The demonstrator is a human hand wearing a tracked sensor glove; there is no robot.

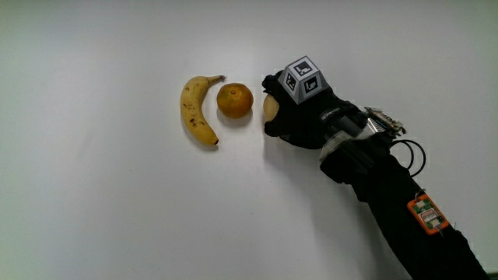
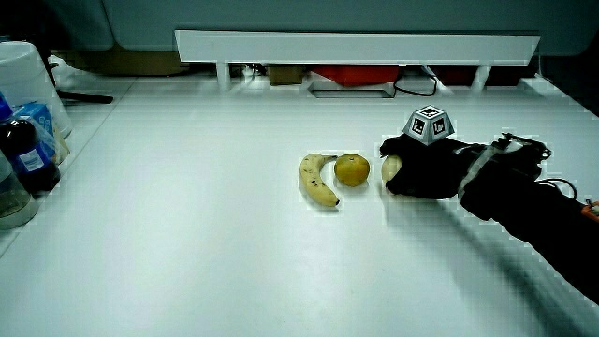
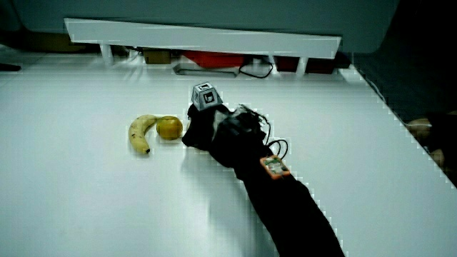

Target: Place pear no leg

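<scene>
A white surface point(image 1: 93, 194) is being shown, with a low white partition point(image 2: 356, 45) standing at its edge farthest from the person. Three fruits are lying in a row near the middle of the surface. A banana point(image 1: 198, 109) is seen curved and speckled with brown. Just beside it an orange point(image 1: 234, 101) is resting, with a small gap between the two. Just beside the orange, away from the banana, a pale yellow pear point(image 1: 269, 107) is being gripped; only a small part of its skin is showing past the black glove.

The hand point(image 1: 299, 117) is lying low at the surface, its fingers curled closed around the pear. A small patterned cube point(image 1: 303, 78) is sitting on its back. The dark-sleeved forearm point(image 1: 389, 194) is stretching from the hand toward the person, with an orange tag point(image 1: 425, 213) fixed on it.

In a side view, the pear point(image 2: 390, 168) is seen close to the surface, though whether it is touching cannot be told. In a side view, bottles and containers point(image 2: 28, 140) are standing at the surface's edge, well apart from the fruit. In the remaining side view, the pear is hidden by the hand point(image 3: 201, 127).
</scene>
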